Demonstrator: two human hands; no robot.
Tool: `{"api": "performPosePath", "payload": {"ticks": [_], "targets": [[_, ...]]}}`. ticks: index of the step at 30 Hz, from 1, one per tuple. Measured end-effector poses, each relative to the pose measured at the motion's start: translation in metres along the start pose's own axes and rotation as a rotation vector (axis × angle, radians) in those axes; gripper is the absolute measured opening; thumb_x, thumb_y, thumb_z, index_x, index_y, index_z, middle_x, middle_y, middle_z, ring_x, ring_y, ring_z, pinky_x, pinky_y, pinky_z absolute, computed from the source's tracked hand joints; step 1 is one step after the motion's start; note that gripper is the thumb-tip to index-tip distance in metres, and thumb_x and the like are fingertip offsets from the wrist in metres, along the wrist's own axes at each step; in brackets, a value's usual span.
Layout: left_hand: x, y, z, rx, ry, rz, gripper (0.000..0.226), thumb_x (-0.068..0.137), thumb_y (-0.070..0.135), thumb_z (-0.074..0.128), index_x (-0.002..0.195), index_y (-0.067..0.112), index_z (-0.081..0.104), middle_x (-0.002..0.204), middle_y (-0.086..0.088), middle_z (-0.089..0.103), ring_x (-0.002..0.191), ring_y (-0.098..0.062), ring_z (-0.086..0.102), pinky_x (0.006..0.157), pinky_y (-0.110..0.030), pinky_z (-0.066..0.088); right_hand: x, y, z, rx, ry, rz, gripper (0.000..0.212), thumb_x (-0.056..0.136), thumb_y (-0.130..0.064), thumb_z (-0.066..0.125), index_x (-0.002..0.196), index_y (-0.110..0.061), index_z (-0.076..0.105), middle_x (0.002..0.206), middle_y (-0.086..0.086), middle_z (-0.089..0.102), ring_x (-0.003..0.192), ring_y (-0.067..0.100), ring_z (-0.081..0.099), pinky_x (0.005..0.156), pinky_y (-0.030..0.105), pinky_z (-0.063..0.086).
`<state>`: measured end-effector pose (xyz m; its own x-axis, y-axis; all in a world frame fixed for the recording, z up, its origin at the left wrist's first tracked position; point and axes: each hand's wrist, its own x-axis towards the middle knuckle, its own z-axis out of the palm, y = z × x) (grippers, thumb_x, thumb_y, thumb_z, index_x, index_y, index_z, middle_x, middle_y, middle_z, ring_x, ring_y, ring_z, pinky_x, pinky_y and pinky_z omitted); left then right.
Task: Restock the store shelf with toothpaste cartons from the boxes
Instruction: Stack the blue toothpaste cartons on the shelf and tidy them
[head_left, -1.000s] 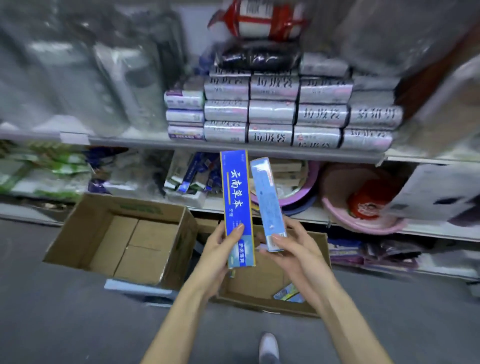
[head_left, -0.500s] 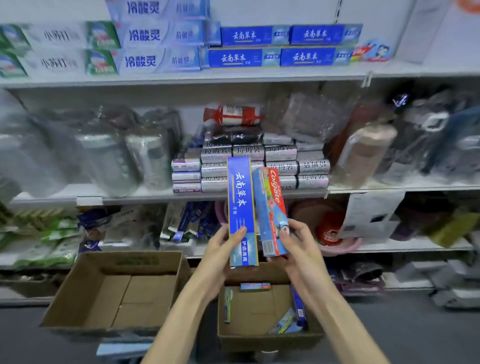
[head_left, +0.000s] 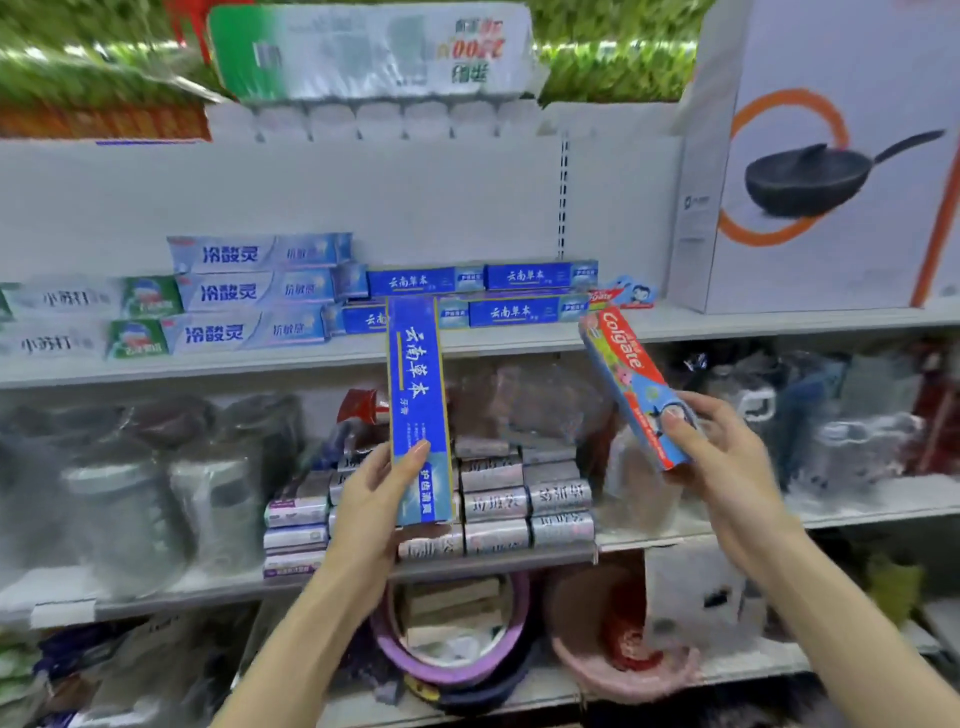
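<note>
Bright, even light; motion blur smears the edges, wide-angle bending there.

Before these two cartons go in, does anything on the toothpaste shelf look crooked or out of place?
One thing: the small red-and-blue cartoon-printed carton at the right end of the white metal shelf lies slanted, unlike the squarely stacked dark blue cartons beside it. Nothing else stands out.

Held blue carton (head_left: 415, 374) hides part of 1 shelved carton (head_left: 363, 319); plastic-wrapped goods (head_left: 119, 493) blurred.
</note>
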<state>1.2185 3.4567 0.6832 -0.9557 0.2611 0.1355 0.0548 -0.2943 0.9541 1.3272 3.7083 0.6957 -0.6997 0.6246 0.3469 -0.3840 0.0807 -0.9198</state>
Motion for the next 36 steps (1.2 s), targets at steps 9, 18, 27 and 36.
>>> {"api": "performPosePath", "payload": {"ticks": [9, 18, 27, 36], "targets": [[0.114, 0.015, 0.128, -0.034, 0.028, 0.089, 0.013, 0.090, 0.027, 0.061, 0.093, 0.017, 0.068, 0.083, -0.007, 0.073, 0.060, -0.014, 0.065, 0.048, -0.022, 0.049, 0.219, -0.025, -0.088, -0.476, -0.027, -0.271, 0.013, 0.090, -0.018, 0.064, 0.100, -0.022, 0.058, 0.095, -0.004, 0.061, 0.087, 0.016, 0.059, 0.064, 0.031, 0.053], [0.177, 0.004, 0.192, -0.009, 0.142, 0.090, 0.027, 0.091, 0.032, 0.060, 0.107, 0.011, 0.067, 0.094, -0.015, 0.072, 0.060, -0.015, 0.063, 0.037, -0.014, 0.039, 0.378, 0.028, -0.117, -0.988, -0.335, -0.371, 0.012, 0.088, -0.023, 0.067, 0.090, -0.023, 0.055, 0.087, 0.000, 0.060, 0.077, 0.019, 0.055, 0.062, 0.029, 0.039], [0.218, 0.008, 0.209, -0.025, 0.227, 0.090, 0.038, 0.089, 0.037, 0.061, 0.112, 0.006, 0.064, 0.106, -0.023, 0.069, 0.049, -0.016, 0.061, 0.032, -0.019, 0.037, 0.453, 0.059, -0.088, -1.102, -0.438, -0.423, 0.018, 0.084, -0.016, 0.071, 0.100, -0.010, 0.064, 0.101, 0.007, 0.062, 0.087, 0.018, 0.050, 0.066, 0.030, 0.033], [0.234, 0.004, 0.211, 0.081, 0.198, 0.129, 0.030, 0.088, 0.039, 0.061, 0.104, 0.014, 0.066, 0.099, -0.016, 0.073, 0.076, -0.025, 0.069, 0.047, -0.024, 0.049, 0.466, 0.068, -0.068, -1.168, -0.314, -0.412, 0.029, 0.076, -0.037, 0.077, 0.092, -0.019, 0.060, 0.091, -0.001, 0.046, 0.089, 0.020, 0.047, 0.064, 0.033, 0.038]]}}
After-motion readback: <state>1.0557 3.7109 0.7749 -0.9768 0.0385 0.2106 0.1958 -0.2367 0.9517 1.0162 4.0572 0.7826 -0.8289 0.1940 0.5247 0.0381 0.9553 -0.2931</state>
